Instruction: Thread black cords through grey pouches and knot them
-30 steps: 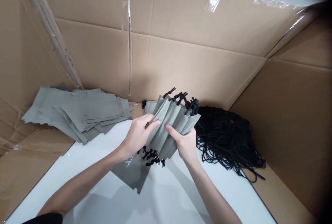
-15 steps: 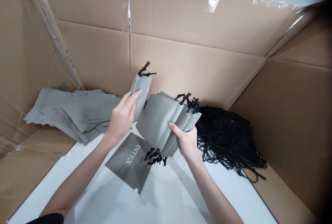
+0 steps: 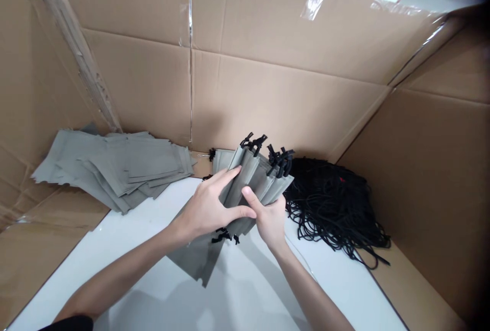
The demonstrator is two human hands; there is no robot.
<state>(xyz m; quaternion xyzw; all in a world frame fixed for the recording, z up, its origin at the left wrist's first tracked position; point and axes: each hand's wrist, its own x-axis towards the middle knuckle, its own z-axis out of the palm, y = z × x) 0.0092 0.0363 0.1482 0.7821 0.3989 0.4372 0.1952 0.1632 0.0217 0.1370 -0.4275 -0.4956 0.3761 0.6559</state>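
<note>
Between my two hands is a bundle of grey drawstring pouches (image 3: 245, 180), tilted, with knotted black cords sticking out at its top and bottom ends. My left hand (image 3: 209, 206) is closed on the bundle's left side, thumb across the front. On the right side my right hand (image 3: 270, 216) grips the same bundle, its thumb pressed on the front and its other fingers hidden behind. Beneath the bundle a flat grey pouch (image 3: 199, 262) lies on the white table, partly covered by my left hand and the bundle.
At the left a heap of flat grey pouches (image 3: 115, 162) lies against the cardboard wall (image 3: 268, 101). A tangled pile of black cords (image 3: 337, 203) is at the right. More corded grey pouches (image 3: 222, 158) lie behind my hands on the white table (image 3: 252, 295).
My left hand has come down and right, bringing its separate pouch against the bundle in my right hand. The lettering on the flat pouch below is now covered.
</note>
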